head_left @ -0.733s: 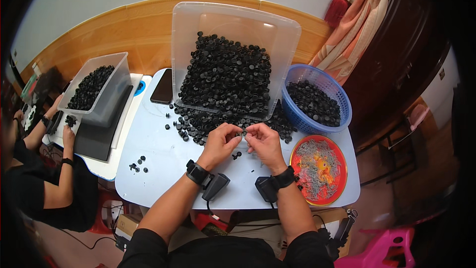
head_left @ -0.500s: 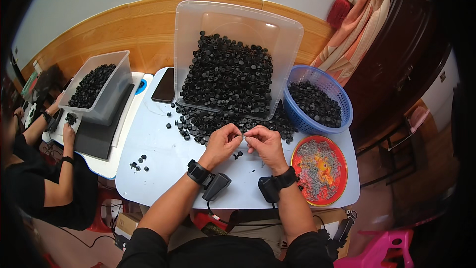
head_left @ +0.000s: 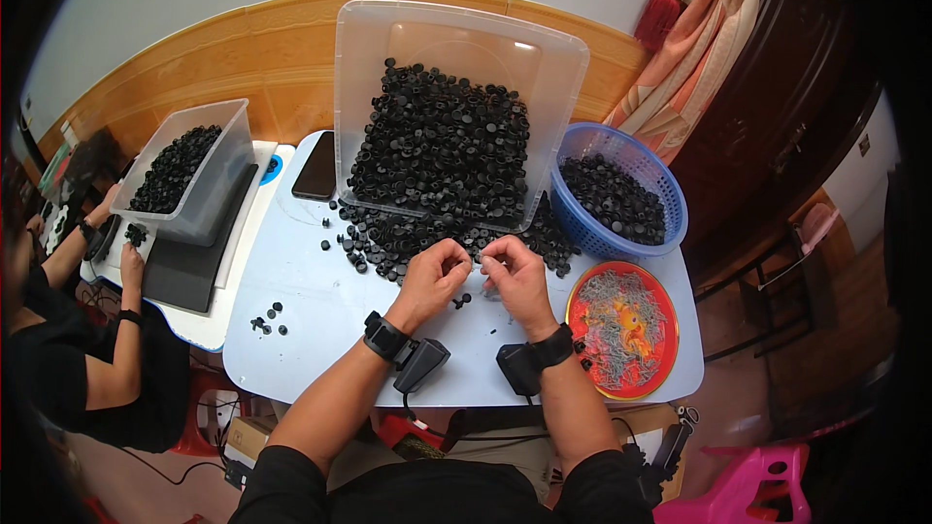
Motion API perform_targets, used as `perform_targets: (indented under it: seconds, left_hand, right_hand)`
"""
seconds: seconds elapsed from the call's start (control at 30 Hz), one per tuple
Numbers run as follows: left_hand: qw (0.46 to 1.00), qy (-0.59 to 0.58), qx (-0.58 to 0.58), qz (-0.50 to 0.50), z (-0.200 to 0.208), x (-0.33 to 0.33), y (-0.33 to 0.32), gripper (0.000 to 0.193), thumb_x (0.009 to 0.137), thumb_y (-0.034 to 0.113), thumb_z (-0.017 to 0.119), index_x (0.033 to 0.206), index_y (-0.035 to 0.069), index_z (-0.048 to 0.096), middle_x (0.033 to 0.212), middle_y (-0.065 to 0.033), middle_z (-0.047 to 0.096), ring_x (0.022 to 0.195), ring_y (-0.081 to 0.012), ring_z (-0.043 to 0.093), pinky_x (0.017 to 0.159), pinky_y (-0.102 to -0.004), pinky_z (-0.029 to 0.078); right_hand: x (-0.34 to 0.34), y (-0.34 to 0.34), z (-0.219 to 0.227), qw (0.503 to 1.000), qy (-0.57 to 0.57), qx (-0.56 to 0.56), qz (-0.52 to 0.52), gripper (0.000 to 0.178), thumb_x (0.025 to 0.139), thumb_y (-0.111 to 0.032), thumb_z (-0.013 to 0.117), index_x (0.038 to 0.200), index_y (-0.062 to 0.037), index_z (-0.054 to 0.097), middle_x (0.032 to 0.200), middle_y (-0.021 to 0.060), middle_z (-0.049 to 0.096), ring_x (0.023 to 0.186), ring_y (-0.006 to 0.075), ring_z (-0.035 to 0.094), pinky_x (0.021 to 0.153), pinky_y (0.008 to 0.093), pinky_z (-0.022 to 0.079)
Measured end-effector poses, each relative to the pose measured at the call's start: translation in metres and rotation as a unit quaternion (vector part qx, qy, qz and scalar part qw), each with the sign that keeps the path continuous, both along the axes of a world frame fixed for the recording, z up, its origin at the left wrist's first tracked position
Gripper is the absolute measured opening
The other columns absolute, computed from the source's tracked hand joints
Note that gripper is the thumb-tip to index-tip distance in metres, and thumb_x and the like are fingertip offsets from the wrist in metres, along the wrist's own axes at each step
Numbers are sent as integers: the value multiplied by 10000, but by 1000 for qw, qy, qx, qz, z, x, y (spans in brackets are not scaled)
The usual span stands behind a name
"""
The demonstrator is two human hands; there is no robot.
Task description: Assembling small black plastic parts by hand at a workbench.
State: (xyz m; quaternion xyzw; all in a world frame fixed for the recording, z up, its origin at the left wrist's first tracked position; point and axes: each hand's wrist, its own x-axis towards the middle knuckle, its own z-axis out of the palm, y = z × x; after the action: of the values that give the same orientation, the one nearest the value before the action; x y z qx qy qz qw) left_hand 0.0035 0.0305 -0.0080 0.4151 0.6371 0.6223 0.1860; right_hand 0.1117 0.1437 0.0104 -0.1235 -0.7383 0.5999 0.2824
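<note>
Left hand (head_left: 434,283), right hand (head_left: 517,283): fingers drawn in, cannot tell whether grasping | Loose black caps (head_left: 383,247): heaped, 12 o'clock | Clear bin (head_left: 466,44): behind heap | Blue basket (head_left: 607,239): 2 o'clock | Red tray (head_left: 672,330), grey pins (head_left: 612,296): 4 o'clock

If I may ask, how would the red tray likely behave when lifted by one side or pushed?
The red tray looks shallow, so its loose, thin grey pieces would probably slide toward the lower side and might spill. Being wide and low, it seems unlikely to tip if gently pushed along the table.
</note>
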Motion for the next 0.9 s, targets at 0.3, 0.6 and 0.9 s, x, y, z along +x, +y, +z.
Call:
perform_targets:
  seconds: [0.3,0.6,0.9]
  left_hand:
    - [999,-46,14,-8,5,5,0,107,813,121,556,761,27,561,636,20,534,563,-48,474,508,-208,389]
    - [951,-289,-30,-106,23,8,-9,174,852,159,516,699,80,542,568,59,440,463,-20,346,401,-185,246]
    - [919,-376,-44,-113,18,4,-11,194,829,162,542,656,72,535,527,57,432,431,-25,342,373,-196,227]
  right_hand:
    - [3,-6,2,998,28,51,-10,49,820,10,537,869,14,537,820,32,530,632,78,548,567,211,485]
    - [1,-8,6,988,140,55,33,107,773,105,526,827,12,520,847,61,520,686,111,550,605,222,475]
    - [4,-12,17,970,155,182,34,123,727,112,562,792,10,539,748,81,534,654,176,545,578,260,458]
